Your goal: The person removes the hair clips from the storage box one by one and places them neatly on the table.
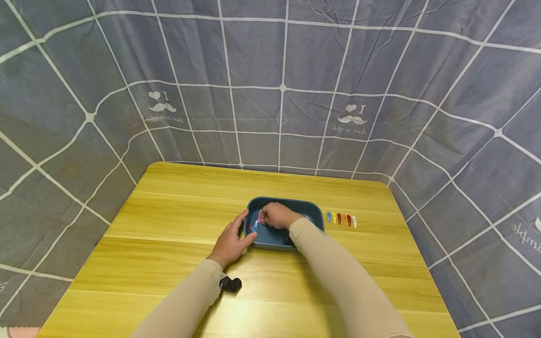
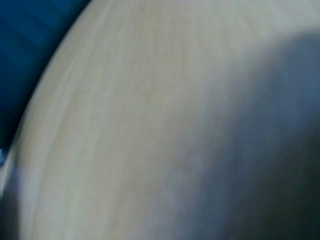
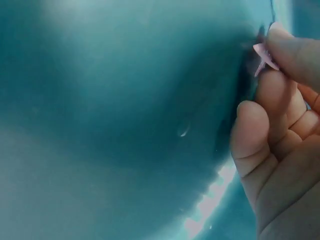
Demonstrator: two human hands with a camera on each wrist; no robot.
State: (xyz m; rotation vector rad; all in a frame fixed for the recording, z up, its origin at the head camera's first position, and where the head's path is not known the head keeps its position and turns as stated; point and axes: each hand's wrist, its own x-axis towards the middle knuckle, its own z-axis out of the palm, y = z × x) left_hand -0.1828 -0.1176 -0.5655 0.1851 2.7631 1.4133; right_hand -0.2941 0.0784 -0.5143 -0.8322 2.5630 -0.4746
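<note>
The grey cloth wall (image 1: 270,70) behind the table has words printed on it in white. On the far left it shows "I", a heart and a moustache (image 1: 162,103) with "love simple" under it, and the same print (image 1: 350,117) is on the far right. At the right edge, another bit of writing (image 1: 526,231) reads "simple".

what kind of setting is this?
Likely a staged recording booth, not a home: a wooden table walled on three sides by a grey grid-print cloth, with only a blue tray and hair clips out.
</note>
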